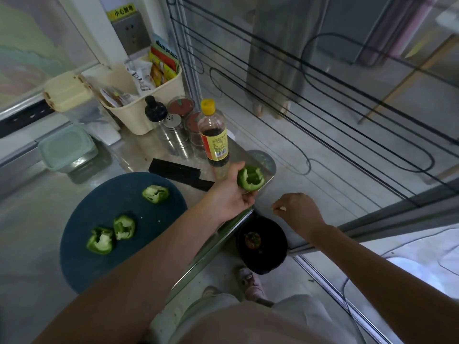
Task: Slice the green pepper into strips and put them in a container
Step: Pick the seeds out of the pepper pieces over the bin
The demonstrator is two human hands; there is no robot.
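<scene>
Gripping green pepper [250,179], left hand [232,194] fingers wrapped round, hollow facing up, right hand [299,211] curled, hold unclear.

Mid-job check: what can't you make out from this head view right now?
All in the head view:
1. Right hand: the curled fingertips face away; whether they pinch anything is too small to tell.
2. Pepper piece: its underside is covered by the left hand holding it.
3. Black bin: dark inside, contents unclear; the counter edge cuts off its left side.
4. Green-lidded container: lid and glare hide whether it holds anything.
</scene>
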